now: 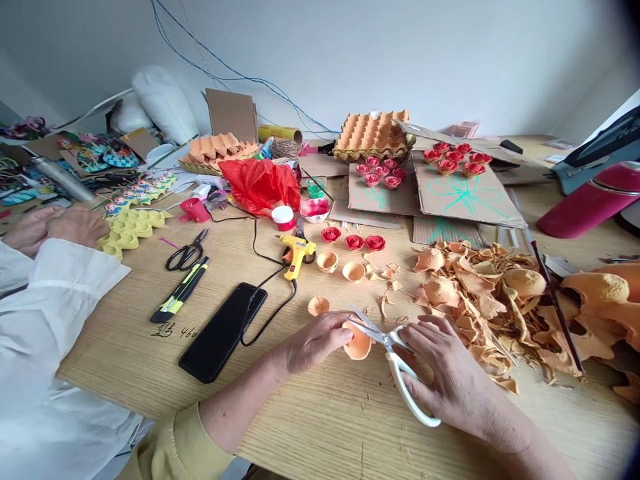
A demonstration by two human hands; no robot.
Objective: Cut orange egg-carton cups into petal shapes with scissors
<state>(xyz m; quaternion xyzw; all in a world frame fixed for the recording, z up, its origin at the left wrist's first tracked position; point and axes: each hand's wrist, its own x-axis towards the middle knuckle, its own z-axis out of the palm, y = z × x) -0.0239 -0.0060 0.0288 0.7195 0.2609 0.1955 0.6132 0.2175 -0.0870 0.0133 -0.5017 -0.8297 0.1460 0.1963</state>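
Observation:
My left hand [320, 343] pinches an orange egg-carton cup [358, 345] by its left rim. White-handled scissors [413, 393] are in my right hand [445, 373], thumb and fingers through the loops. Their parted blades lie across the cup's upper rim. Just above my left hand sits a small trimmed orange cup [319, 306]. Two more cut cups, one on the left [328, 262] and one on the right [354, 271], stand farther back with curled offcuts [390, 287] beside them. Behind these, several red paper-pulp roses [354, 242] form a row.
A yellow glue gun [296, 257], black phone [223, 333], box cutter [180, 293] and black scissors [187, 257] lie left. Carton scraps [475, 293] heap at right, near a pink bottle [590, 200]. Roses stand on cardboard [465, 193]. A co-worker's hands [75, 227] touch a yellow carton [133, 230].

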